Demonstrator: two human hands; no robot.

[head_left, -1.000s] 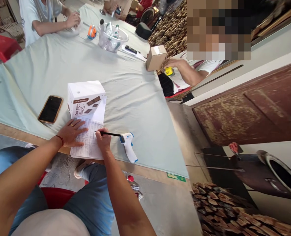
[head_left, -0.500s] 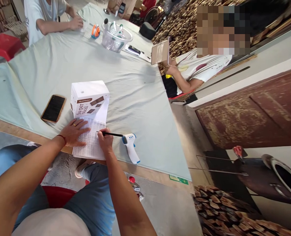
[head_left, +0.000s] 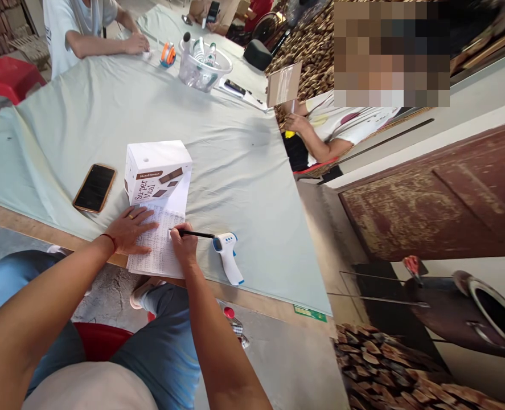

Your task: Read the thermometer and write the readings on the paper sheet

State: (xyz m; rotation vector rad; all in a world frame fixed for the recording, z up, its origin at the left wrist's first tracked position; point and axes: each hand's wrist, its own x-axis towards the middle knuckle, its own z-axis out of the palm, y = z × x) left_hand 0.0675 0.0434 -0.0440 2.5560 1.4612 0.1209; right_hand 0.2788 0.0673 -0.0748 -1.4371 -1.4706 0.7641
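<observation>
The pale-green, cloth-draped bench (head_left: 252,199) carries densely marked white paper (head_left: 158,253) at six o'clock from a white cardboard box (head_left: 158,156). Your left hand (head_left: 131,233) spreads its fingers there; your right hand (head_left: 186,246) pinches a slim black pen (head_left: 201,234). Writing looks partway; the remainder is unclear.

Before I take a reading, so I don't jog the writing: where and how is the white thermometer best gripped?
Likely by the slim handle of the thermometer, coming from the near table edge: it lies flat with the handle pointing that way, while its wider head sits right at the tail of the pen in the right hand.
</observation>
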